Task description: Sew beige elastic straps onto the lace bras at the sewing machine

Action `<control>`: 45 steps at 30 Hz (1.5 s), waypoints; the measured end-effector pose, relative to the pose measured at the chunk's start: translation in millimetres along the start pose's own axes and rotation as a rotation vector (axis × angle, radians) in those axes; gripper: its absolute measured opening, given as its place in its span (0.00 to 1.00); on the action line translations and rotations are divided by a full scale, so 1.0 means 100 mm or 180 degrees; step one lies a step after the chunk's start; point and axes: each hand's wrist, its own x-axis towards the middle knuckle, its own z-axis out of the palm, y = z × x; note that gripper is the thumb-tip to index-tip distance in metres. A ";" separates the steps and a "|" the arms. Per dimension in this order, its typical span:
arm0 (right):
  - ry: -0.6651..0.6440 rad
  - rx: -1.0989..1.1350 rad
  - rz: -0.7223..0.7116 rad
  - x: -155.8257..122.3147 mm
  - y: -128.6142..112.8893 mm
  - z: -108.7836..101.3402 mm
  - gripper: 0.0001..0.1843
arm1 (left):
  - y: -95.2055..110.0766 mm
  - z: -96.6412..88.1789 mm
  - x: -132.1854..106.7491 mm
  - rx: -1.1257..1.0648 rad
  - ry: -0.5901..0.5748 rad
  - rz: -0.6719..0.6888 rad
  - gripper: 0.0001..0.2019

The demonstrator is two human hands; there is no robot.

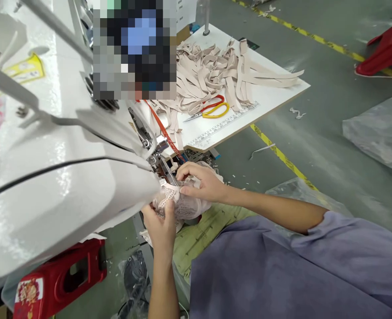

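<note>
A piece of pale pink lace fabric (pixel 191 206) lies at the needle end of a white sewing machine (pixel 83 190). My left hand (pixel 161 223) pinches the near edge of the lace between thumb and fingers, close under the machine's head. On the far side, my right hand (pixel 205 182) has its thumb and forefinger closed on the fabric's edge beside the metal presser parts (pixel 167 170). Between the two hands a lace strip with small holes shows. The needle itself is too small to make out.
Behind the machine, a white table (pixel 275 95) bears a heap of beige fabric strips (pixel 212 71), scissors (pixel 215 108) with red and yellow handles, and a printed ruler. Red plastic stools (pixel 63 274) stand low left and far right. Green cloth (pixel 199 243) covers my lap.
</note>
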 end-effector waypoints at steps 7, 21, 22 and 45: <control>-0.0122 -0.0095 0.0037 -0.06 0.06 -0.01 0.16 | 0.14 0.00 -0.02 0.0785 0.0189 0.0160 0.30; -0.0751 -0.1133 -0.0140 -0.18 0.24 -0.20 0.30 | 0.09 -0.07 -0.04 -0.0761 0.0211 -0.0069 0.21; -0.0777 -0.1253 -0.0223 -0.20 0.26 -0.22 0.29 | 0.10 -0.08 -0.03 -0.0936 0.0215 -0.0177 0.20; -0.1895 -0.0895 0.0831 -0.64 0.05 -0.48 0.26 | -0.90 -1.94 0.52 -0.4487 0.1445 -0.1066 0.10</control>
